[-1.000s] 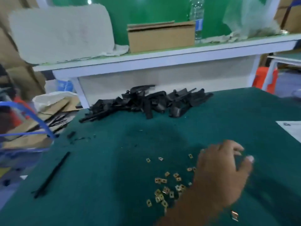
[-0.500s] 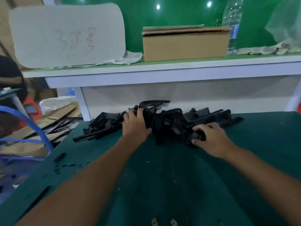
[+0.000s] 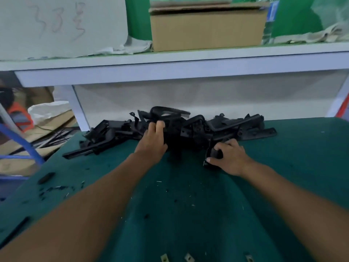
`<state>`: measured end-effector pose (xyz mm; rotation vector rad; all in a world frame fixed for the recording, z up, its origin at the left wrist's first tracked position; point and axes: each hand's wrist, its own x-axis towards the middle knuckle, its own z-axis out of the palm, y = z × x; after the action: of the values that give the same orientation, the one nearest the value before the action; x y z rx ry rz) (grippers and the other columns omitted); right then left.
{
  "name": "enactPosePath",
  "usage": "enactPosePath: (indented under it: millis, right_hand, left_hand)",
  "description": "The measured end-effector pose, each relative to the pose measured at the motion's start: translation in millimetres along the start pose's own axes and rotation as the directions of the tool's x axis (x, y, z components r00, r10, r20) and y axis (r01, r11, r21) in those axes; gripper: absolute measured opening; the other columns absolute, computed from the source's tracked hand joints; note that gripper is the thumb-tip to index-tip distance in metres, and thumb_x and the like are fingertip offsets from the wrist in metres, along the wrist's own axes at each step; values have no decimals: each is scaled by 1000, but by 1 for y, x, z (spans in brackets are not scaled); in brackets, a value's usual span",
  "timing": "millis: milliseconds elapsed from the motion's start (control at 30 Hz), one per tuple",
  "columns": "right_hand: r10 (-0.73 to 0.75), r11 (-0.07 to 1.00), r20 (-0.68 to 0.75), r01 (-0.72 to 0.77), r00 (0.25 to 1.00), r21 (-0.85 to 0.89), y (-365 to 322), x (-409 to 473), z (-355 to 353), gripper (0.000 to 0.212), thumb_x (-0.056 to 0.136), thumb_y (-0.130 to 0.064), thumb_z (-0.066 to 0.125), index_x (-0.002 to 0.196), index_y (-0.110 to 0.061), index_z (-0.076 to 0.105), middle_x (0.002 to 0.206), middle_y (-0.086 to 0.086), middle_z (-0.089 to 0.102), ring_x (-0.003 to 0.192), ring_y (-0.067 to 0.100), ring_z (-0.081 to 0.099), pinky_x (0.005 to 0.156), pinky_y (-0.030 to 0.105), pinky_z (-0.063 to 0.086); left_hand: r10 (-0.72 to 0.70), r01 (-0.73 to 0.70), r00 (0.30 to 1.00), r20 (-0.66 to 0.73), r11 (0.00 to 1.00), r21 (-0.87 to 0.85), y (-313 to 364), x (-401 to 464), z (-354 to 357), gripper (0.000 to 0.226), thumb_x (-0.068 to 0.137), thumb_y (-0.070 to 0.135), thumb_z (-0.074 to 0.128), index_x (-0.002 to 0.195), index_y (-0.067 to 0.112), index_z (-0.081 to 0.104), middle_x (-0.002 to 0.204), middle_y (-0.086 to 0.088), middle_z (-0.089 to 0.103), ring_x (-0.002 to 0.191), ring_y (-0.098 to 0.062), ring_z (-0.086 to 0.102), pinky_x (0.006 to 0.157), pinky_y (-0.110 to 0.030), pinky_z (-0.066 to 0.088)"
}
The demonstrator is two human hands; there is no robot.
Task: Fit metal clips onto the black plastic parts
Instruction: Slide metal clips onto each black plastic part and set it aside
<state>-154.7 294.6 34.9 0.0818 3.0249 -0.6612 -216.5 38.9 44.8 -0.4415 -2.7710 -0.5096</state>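
two bare hands reach to the far edge of a green mat (image 3: 188, 214), both arms stretched out from the bottom of the head view. the left hand (image 3: 152, 143) is in the middle of a heap of black parts (image 3: 188, 129), its fingers curled over one piece near the top of the pile and gripping it. the right hand (image 3: 229, 157) is at the near right edge of the heap, thumb and fingers pinching a single part (image 3: 214, 155) that touches the mat just in front of the pile. the heap runs left to right along the back of the mat, against a white panel (image 3: 188, 99) under a shelf (image 3: 170, 61). three clips (image 3: 188, 257) lie on the mat at the bottom edge of the view, between the two forearms and well apart from the heap. black scraps (image 3: 54, 189) and a short black piece (image 3: 46, 177) are scattered on the left of the mat, and a long black strip (image 3: 16, 230) lies near its lower left corner. on the shelf stand a box (image 3: 205, 27), a pale board (image 3: 62, 27) with faint handwriting too blurred to read, crumpled cloth (image 3: 132, 46) between them and a bottle (image 3: 269, 21) just right of the box. to the left of the mat are a blue frame (image 3: 20, 140) and flat cardboard (image 3: 49, 125).
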Motion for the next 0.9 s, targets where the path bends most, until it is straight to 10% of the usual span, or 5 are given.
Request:
enactPosePath:
  millis: [333,533,700,833,900]
  right_hand:
    - [-81,996,-40,82,996,25,-6,-95,3,38,100,-50,55,126,-24,61,130,-2,39,126,26,32,108,34,30]
    - [-93,754,-28,88,995,651,-29,-175,-19,17,98,-48,58,100,-34,68,112,-17,63,107,4,62,80,14,43]
    - [-376,430,314,-137,872,892,-54,-237,-27,31,103,-37,55,84,-28,77,108,-5,73,103,10,69,93,25,54]
    - [-443,297,372,-258,816,919,-69,-252,-8,4,81,-25,76,81,-25,80,91,-6,72,85,9,67,86,24,55]
    - [-453,214,346,-276,822,937,-72,-252,3,24,75,-29,80,97,-22,82,100,-2,74,90,11,69,85,27,56]
  left_hand:
    - [-116,123,991,66,986,-115,42,-110,-24,51,95,24,67,132,23,32,136,-2,36,113,-23,47,91,-42,52]
    - [-110,148,984,144,946,-289,78,-200,-57,76,93,60,57,152,32,18,160,10,19,141,-16,35,112,-38,40]
    - [9,110,988,152,640,-760,110,-263,-84,72,71,90,57,136,66,34,144,44,36,133,18,33,110,-30,35]
    - [98,78,988,120,356,-931,119,-272,-84,64,66,69,82,122,44,68,136,15,63,127,-7,57,103,-32,49]
    - [-28,85,996,81,194,-977,121,-275,-77,60,54,61,92,104,29,79,115,-3,76,109,-19,71,87,-29,57]
